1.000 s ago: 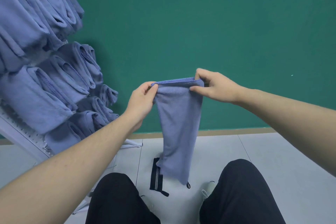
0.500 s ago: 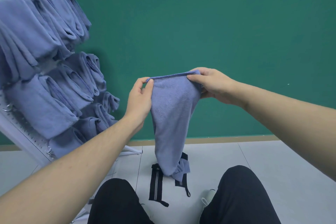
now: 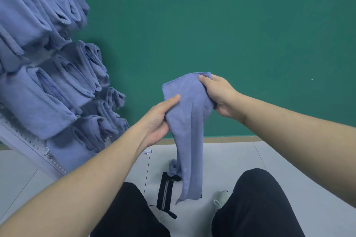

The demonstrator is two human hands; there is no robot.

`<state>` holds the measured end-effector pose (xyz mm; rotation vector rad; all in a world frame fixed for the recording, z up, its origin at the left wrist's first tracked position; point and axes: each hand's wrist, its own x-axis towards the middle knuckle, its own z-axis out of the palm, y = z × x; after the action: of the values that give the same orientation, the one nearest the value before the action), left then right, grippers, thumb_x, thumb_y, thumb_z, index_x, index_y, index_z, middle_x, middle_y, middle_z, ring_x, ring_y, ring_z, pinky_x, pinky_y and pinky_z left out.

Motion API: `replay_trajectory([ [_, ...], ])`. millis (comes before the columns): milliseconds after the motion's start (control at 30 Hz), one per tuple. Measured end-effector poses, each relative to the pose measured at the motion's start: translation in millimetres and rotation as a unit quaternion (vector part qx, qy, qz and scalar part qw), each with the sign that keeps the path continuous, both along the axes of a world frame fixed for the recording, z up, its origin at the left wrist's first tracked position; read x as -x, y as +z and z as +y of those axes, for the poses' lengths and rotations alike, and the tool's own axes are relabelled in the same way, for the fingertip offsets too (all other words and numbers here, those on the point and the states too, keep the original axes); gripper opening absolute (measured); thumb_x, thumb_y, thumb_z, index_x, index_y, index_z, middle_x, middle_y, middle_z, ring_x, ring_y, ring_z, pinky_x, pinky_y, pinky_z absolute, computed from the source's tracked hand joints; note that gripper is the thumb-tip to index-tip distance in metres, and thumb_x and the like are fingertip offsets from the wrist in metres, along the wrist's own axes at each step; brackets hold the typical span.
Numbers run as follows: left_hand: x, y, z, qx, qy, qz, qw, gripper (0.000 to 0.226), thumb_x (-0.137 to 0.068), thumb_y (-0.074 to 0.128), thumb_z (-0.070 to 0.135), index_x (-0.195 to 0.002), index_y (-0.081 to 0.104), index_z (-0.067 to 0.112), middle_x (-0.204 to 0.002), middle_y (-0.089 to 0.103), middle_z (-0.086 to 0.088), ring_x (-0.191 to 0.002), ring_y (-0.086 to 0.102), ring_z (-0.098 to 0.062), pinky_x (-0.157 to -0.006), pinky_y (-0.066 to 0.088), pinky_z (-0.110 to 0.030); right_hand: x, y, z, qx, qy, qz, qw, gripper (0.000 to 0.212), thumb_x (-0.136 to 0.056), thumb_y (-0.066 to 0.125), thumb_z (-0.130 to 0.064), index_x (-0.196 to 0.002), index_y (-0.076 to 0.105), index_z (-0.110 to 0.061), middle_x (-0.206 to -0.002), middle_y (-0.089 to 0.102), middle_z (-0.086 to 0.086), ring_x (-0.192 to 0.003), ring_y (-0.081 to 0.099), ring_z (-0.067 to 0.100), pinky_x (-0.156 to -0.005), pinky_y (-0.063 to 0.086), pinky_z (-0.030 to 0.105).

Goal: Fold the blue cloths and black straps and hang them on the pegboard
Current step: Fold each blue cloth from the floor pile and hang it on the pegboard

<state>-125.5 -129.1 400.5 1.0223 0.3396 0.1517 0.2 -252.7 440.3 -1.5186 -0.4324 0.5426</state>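
Left hand (image 3: 159, 119) has slid down from the cloth's (image 3: 187, 121) top corner and now cups the fabric lower on its left side, thumb lying across the front and fingers hidden behind. Right hand (image 3: 217, 94) grips the top right corner, thumb on the front near the hem, the rest of the fingers bunching cloth behind. Half a second ago both hands pinched the 2 top corners and held the hem stretched level; now the hem tilts, its left corner free and standing above the left thumb.

That shift suggests the lengthwise fold is set and the left hand is finding the midpoint for the next fold, probably to bring the hanging tail up. The cloth hangs in the air in front of the green wall, its lower end dangling between the knees, just over a black strap (image 3: 165, 191) that lies on the floor.

At the left edge of view the pegboard (image 3: 28, 146) already carries many folded cloths (image 3: 34, 102) in rows, so much of the job looks done. This cloth is not yet compact enough to hang, and the strap is untouched.
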Motion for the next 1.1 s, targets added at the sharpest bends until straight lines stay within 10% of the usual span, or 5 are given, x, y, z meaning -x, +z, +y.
replay_trajectory([
  [233, -1.3, -13.0, -4.9, -0.025, 0.004, 0.031, 0.999, 0.033, -0.105, 0.045, 0.027, -0.127, 0.062, 0.008, -0.118, 0.074, -0.008, -0.111, 0.07, -0.019, -0.093, 0.051, -0.035, -10.1, -15.8, 1.4, 0.078, -0.029, -0.006, 0.997, 0.026, -0.101, 0.055, -0.031, -0.108, 0.07, -0.012, -0.109, 0.075, 0.005, -0.1, 0.073, 0.02, -0.08, 0.06, 0.031],
  [400, -9.9, -1.2, -2.4, 0.015, 0.036, 0.029, 0.999, 0.036, -0.107, 0.044, 0.029, -0.125, 0.06, 0.003, -0.11, 0.075, -0.012, -0.1, 0.074, -0.019, -0.082, 0.055, -0.032, -6.3, -32.0, -9.0, 0.044, 0.102, 0.101, 0.989, 0.068, -0.086, 0.053, -0.074, -0.122, 0.069, -0.019, -0.116, 0.074, -0.003, -0.108, 0.07, 0.014, -0.098, 0.052, 0.036],
  [600, -15.1, -0.8, 17.2, 0.024, 0.103, 0.059, 0.993, 0.038, -0.105, 0.05, 0.037, -0.122, 0.063, 0.005, -0.105, 0.077, -0.01, -0.094, 0.075, -0.019, -0.079, 0.059, -0.034, -0.1, -60.7, -29.5, 0.09, 0.187, -0.004, 0.978, 0.025, -0.098, 0.061, -0.025, -0.122, 0.068, -0.022, -0.12, 0.073, -0.006, -0.112, 0.067, 0.014, -0.109, 0.047, 0.042],
  [933, -20.2, -2.1, 23.0, -0.255, 0.213, 0.026, 0.943, 0.02, -0.105, 0.05, 0.034, -0.115, 0.062, 0.022, -0.107, 0.074, 0.009, -0.094, 0.071, -0.002, -0.078, 0.054, -0.023, 1.7, -53.9, -17.7, 0.072, 0.07, -0.06, 0.993, 0.037, -0.104, 0.044, -0.046, -0.115, 0.071, -0.024, -0.112, 0.074, -0.002, -0.095, 0.067, 0.011, -0.083, 0.059, 0.031],
  [1100, -20.0, -8.0, 19.4, -0.322, 0.226, 0.025, 0.919, 0.017, -0.103, 0.053, 0.032, -0.109, 0.065, 0.022, -0.099, 0.072, 0.014, -0.082, 0.068, 0.008, -0.07, 0.052, -0.014, 4.7, -61.7, -12.0, 0.114, 0.009, -0.133, 0.985, 0.042, -0.106, 0.031, -0.048, -0.111, 0.067, -0.026, -0.116, 0.067, -0.013, -0.113, 0.06, 0.008, -0.102, 0.045, 0.031],
])
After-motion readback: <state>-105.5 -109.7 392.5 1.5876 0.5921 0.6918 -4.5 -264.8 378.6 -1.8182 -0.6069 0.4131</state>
